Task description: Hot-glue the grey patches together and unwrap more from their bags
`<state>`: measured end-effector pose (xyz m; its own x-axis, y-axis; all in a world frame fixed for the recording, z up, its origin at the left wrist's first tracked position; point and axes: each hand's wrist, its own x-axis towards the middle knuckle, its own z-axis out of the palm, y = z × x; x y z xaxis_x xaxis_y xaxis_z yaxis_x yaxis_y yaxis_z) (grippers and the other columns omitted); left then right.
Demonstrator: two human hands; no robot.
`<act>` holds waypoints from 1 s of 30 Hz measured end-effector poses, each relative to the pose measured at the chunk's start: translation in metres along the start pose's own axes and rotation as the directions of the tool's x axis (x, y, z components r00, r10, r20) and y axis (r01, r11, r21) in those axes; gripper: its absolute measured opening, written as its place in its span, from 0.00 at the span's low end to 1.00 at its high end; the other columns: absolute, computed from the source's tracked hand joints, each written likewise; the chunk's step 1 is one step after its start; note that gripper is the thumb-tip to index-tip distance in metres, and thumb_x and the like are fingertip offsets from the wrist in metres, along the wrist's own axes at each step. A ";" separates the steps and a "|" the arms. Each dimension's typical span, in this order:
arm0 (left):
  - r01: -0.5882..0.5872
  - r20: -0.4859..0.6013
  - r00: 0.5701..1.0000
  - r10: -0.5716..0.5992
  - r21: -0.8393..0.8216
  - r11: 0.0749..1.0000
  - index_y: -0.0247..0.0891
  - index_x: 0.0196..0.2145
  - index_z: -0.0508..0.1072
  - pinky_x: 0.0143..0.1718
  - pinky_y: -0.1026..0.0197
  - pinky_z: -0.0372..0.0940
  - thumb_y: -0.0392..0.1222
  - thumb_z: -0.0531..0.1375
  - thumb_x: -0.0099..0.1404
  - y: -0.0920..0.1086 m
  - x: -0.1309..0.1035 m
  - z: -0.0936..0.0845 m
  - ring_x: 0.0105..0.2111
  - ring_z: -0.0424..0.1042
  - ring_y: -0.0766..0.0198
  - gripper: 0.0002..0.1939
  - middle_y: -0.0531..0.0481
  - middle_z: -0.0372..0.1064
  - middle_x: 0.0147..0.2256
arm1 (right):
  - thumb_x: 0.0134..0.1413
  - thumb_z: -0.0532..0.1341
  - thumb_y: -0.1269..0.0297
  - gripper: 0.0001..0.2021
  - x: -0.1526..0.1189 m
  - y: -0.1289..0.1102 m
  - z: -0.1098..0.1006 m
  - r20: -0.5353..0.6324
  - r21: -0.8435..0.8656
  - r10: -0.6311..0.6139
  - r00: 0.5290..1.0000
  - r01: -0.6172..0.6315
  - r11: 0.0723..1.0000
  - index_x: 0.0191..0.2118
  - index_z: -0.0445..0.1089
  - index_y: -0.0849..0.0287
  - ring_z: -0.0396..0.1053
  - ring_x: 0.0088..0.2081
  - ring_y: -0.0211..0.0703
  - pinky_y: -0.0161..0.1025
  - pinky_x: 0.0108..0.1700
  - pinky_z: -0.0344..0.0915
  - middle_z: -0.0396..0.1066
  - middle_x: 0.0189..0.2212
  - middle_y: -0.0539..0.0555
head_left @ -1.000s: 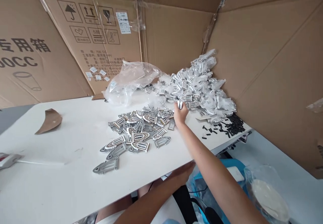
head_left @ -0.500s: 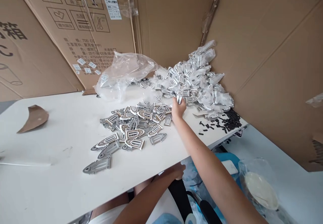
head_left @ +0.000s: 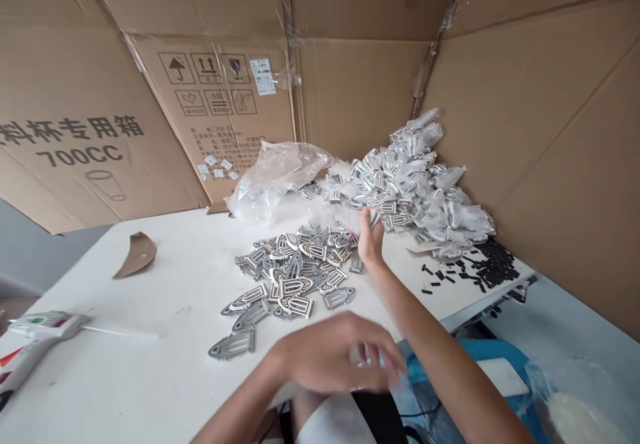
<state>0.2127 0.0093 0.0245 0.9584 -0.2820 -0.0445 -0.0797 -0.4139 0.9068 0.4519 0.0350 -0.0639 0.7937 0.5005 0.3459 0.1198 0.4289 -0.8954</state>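
Observation:
My right hand [head_left: 371,241] is closed around a silvery arch-shaped metal piece [head_left: 375,218], mostly hidden by the fingers, at the front of a heap of bagged pieces [head_left: 395,171]. A clear plastic bag [head_left: 333,216] lies just left of that hand. Beside it spreads a pile of loose arch-shaped metal pieces [head_left: 295,264], slotted, some grey and some with dark scroll patterns on white. My left hand [head_left: 340,354] is over the table's front edge, blurred by motion. Its fingers are loosely bent and apart, and I see nothing in them.
On the white table [head_left: 165,311] lie a torn cardboard scrap [head_left: 137,255], a white handheld device [head_left: 45,337], a crumpled plastic bag [head_left: 280,177] and small black parts [head_left: 493,267]. Cardboard walls [head_left: 360,91] stand behind and right. A blue container [head_left: 493,351] is below the table.
My left hand has risen from my lap to above the table's front edge. My right hand stays by the bagged heap, still holding a piece. The view has shifted left and up.

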 end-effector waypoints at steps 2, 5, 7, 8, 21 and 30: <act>0.067 -0.360 0.933 -0.022 0.112 0.991 0.43 0.50 0.79 0.43 0.57 0.73 0.48 0.60 0.75 -0.003 -0.010 -0.031 0.42 0.79 0.60 0.12 0.48 0.81 0.44 | 0.64 0.59 0.35 0.23 -0.013 -0.007 0.008 0.012 -0.111 -0.145 0.989 0.146 0.983 0.43 0.75 0.51 0.69 0.38 0.49 0.42 0.43 0.68 0.74 0.38 0.53; 0.226 -0.755 0.655 0.030 0.233 0.946 0.42 0.51 0.74 0.43 0.55 0.72 0.49 0.60 0.76 -0.035 -0.018 -0.063 0.41 0.77 0.59 0.12 0.47 0.79 0.44 | 0.66 0.58 0.34 0.25 -0.027 -0.014 0.016 0.198 -0.208 -0.244 0.949 0.284 0.936 0.41 0.77 0.51 0.70 0.39 0.49 0.44 0.46 0.67 0.74 0.37 0.53; 0.291 -0.849 0.520 0.095 0.281 0.915 0.43 0.52 0.71 0.45 0.54 0.71 0.47 0.58 0.77 -0.060 -0.023 -0.074 0.44 0.76 0.58 0.11 0.46 0.77 0.46 | 0.66 0.55 0.31 0.28 -0.032 -0.014 0.019 0.289 -0.227 -0.279 0.916 0.349 0.909 0.39 0.77 0.51 0.71 0.38 0.50 0.44 0.45 0.67 0.74 0.36 0.54; 0.312 -0.871 0.475 0.130 0.305 0.900 0.43 0.53 0.70 0.45 0.54 0.71 0.46 0.57 0.77 -0.071 -0.025 -0.076 0.45 0.76 0.58 0.10 0.46 0.77 0.46 | 0.67 0.52 0.29 0.31 -0.034 -0.014 0.020 0.331 -0.238 -0.296 0.896 0.383 0.893 0.37 0.75 0.52 0.70 0.36 0.50 0.44 0.43 0.67 0.73 0.34 0.54; 0.342 -0.688 0.565 0.455 0.697 0.630 0.41 0.51 0.69 0.45 0.49 0.65 0.40 0.58 0.74 -0.100 -0.030 -0.050 0.41 0.74 0.52 0.09 0.46 0.76 0.41 | 0.74 0.39 0.34 0.34 -0.064 -0.014 0.029 0.523 -0.303 -0.314 0.793 0.517 0.800 0.45 0.74 0.53 0.69 0.27 0.47 0.43 0.32 0.66 0.72 0.27 0.53; 0.376 -0.774 0.386 0.502 0.629 0.680 0.43 0.41 0.67 0.42 0.54 0.66 0.42 0.58 0.80 -0.103 -0.030 -0.052 0.40 0.74 0.56 0.06 0.48 0.76 0.39 | 0.77 0.52 0.52 0.19 -0.061 -0.014 0.029 0.469 -0.379 -0.265 0.842 0.463 0.801 0.60 0.73 0.53 0.69 0.28 0.44 0.40 0.33 0.66 0.73 0.29 0.50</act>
<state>0.2068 0.1049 -0.0457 0.5419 0.3529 0.7627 0.1335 -0.9322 0.3365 0.3845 0.0207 -0.0638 0.3569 0.6611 0.6600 0.6896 0.2902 -0.6635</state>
